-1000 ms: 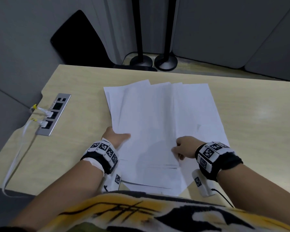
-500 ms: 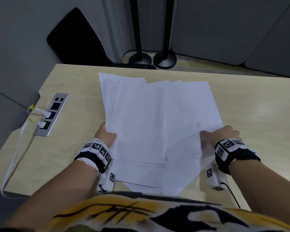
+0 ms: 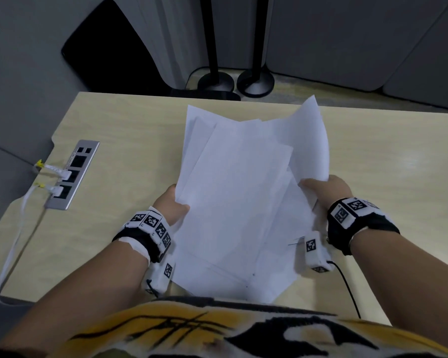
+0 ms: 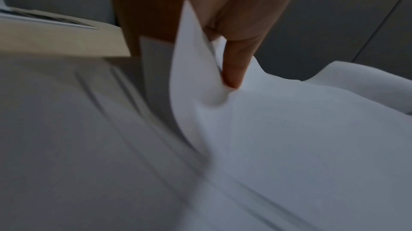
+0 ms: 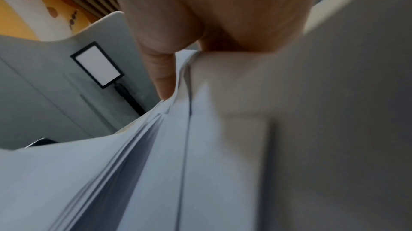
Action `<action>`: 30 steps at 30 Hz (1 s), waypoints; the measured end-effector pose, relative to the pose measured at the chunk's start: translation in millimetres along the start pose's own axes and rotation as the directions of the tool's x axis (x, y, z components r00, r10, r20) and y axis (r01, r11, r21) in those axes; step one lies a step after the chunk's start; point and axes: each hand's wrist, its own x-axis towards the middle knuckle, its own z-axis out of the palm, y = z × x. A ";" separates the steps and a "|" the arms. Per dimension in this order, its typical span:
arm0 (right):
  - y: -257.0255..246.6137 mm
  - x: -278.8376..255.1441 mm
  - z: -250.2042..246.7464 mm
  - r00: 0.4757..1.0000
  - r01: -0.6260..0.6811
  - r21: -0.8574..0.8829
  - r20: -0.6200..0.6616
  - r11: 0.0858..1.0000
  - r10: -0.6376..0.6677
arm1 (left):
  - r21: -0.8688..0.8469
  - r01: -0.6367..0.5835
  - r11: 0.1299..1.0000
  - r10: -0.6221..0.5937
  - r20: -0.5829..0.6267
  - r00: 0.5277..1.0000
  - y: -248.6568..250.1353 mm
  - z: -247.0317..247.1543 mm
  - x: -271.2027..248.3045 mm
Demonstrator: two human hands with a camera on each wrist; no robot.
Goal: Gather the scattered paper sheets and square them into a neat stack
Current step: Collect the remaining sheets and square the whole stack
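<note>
While fanned unevenly, paper sheets point(image 3: 233, 202) between left hand point(image 3: 170, 205) and right hand point(image 3: 326, 189).

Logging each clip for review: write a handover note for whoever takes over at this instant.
Left hand: grips the left edge of the paper sheets, thumb on top.
Right hand: grips their right edge, which curls upward.
Sheets: gathered into one bundle between both hands over the desk, corners fanned out and misaligned.
Done: gathering.
Left: tap the edges square and lay down a neat stack.

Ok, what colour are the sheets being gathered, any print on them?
Plain white paper sheets, no print visible; clearest in the head view.
</note>
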 end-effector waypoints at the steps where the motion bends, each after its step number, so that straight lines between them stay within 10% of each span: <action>1: 2.3 1.2 -2.1 0.999 -0.029 0.036 0.014 0.999 0.029 | 0.006 -0.002 1.000 0.001 0.013 1.000 0.4 -1.3 0.6; 7: 0.8 1.9 0.4 0.973 -0.152 -0.064 0.165 0.986 0.161 | 0.037 -0.013 0.999 0.010 0.081 0.997 2.7 -8.9 2.3; 17: -7.2 -1.6 -11.5 0.994 -0.064 -0.184 -0.094 0.981 0.048 | 0.001 0.035 0.999 -0.035 0.067 0.997 -1.9 -9.9 6.0; 23: 3.3 -20.5 -5.2 0.990 -0.075 -0.282 0.093 0.956 0.105 | 0.014 0.038 0.999 -0.039 0.047 0.998 -3.4 -4.5 2.7; 30: -17.6 -22.2 -23.9 0.989 0.004 -0.281 -0.139 0.960 -0.045 | -0.016 0.094 0.995 -0.094 0.024 0.995 -4.2 -3.0 0.4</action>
